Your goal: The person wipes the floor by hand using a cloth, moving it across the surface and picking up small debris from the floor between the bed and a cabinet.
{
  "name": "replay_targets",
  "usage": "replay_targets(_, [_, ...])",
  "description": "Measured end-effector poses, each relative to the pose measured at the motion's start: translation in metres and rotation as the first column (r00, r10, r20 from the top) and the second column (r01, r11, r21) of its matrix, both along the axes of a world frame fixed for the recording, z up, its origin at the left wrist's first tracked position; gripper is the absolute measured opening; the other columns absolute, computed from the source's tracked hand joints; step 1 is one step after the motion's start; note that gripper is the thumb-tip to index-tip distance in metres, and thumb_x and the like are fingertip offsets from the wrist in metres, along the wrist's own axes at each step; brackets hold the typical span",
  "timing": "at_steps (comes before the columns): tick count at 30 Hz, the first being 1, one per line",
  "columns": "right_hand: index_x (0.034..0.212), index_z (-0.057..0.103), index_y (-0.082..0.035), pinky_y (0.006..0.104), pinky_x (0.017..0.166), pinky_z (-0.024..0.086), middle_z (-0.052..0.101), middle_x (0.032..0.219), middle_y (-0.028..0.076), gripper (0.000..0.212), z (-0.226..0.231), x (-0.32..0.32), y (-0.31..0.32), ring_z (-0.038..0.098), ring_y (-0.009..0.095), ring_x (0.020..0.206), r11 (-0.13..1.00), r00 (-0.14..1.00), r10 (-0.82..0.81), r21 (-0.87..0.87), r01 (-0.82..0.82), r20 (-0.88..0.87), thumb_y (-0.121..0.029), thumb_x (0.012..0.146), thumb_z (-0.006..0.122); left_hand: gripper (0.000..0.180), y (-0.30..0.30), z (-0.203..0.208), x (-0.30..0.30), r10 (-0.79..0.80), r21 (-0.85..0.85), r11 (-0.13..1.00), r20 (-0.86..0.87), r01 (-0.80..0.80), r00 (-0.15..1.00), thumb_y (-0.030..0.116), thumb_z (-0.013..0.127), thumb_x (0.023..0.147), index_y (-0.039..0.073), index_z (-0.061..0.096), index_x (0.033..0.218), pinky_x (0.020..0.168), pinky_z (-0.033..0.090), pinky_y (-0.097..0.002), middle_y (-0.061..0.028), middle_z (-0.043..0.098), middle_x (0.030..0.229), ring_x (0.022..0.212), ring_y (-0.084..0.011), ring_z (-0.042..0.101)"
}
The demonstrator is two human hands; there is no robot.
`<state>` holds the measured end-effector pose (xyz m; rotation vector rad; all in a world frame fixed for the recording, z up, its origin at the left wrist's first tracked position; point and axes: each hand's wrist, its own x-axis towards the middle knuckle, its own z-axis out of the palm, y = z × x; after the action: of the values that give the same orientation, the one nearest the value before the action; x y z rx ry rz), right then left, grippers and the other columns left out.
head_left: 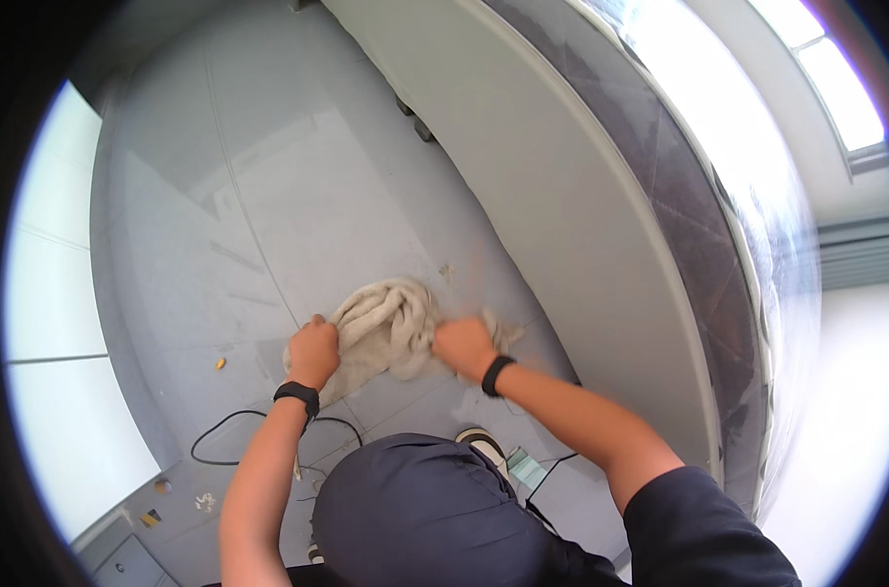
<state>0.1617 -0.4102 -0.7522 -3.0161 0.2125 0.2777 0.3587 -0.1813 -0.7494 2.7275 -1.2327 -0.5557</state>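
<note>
while the left hand (312,354), fingers curled in, clenched one side of the beige cloth (398,318) and the right hand (464,344), slightly blurred, gripped the other, it lay bunched on the grey floor (200,225); a careless tug backward might have snagged it on the looped black cable (215,462) nearby.

Rm. type: prob. bedroom (rim view distorted). Evidence: grey bed base (562,166), plastic-wrapped mattress (660,161), upper-R window (838,93), tiled flr. (259,166), white panels (58,421) L.

Bunched cream cloth (391,328) on grey floor (278,196)
</note>
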Motion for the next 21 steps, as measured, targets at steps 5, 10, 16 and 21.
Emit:
replay_targets(5, [0.074,0.075,-0.012,0.0430,0.061,0.056,0.075,0.078,0.011,0.017,0.019,0.041,-0.074,0.074,0.026,0.073,0.989,0.997,-0.079,-0.126,0.077,-0.009,-0.016,0.085,0.063,0.009,-0.024,0.003,-0.004,-0.060,0.010,0.998,-0.004,0.060,0.998,-0.001,0.070,0.075,0.002,0.072,0.083,0.080,0.058,-0.0462,-0.0175,0.065,0.104,0.095,-0.0367,0.069])
replay_targets(10, [0.074,0.074,-0.010,0.0431,0.062,0.056,0.074,0.078,0.012,0.016,0.001,0.060,-0.083,0.073,0.028,0.073,0.955,0.981,-0.179,-0.226,0.192,0.076,-0.016,0.084,0.063,0.007,-0.027,-0.002,-0.004,-0.046,-0.004,0.999,-0.024,0.046,0.999,0.001,0.069,0.077,0.003,0.072,0.083,0.080,0.058,-0.0465,-0.0168,0.064,0.104,0.096,-0.0369,0.068])
replay_targets(16, [0.079,0.076,-0.011,0.0413,0.061,0.056,0.075,0.081,0.012,0.015,0.013,0.038,-0.056,0.074,0.027,0.076,0.991,0.999,-0.019,-0.134,0.016,-0.026,-0.016,0.084,0.063,0.005,-0.003,-0.004,-0.001,-0.002,-0.073,0.997,-0.027,0.000,1.000,0.001,0.069,0.074,0.002,0.073,0.077,0.079,0.057,-0.0483,-0.0189,0.063,0.102,0.093,-0.0379,0.068])
replay_targets(21, [0.076,0.075,-0.013,0.0428,0.061,0.057,0.076,0.082,0.011,0.013,0.008,0.069,-0.085,0.074,0.026,0.075,0.933,0.954,-0.300,-0.209,0.293,-0.002,-0.017,0.083,0.064,0.006,-0.027,-0.002,-0.007,-0.034,-0.017,0.999,-0.076,0.033,0.997,0.001,0.069,0.078,0.004,0.073,0.081,0.081,0.057,-0.0477,-0.0172,0.064,0.106,0.100,-0.0365,0.067])
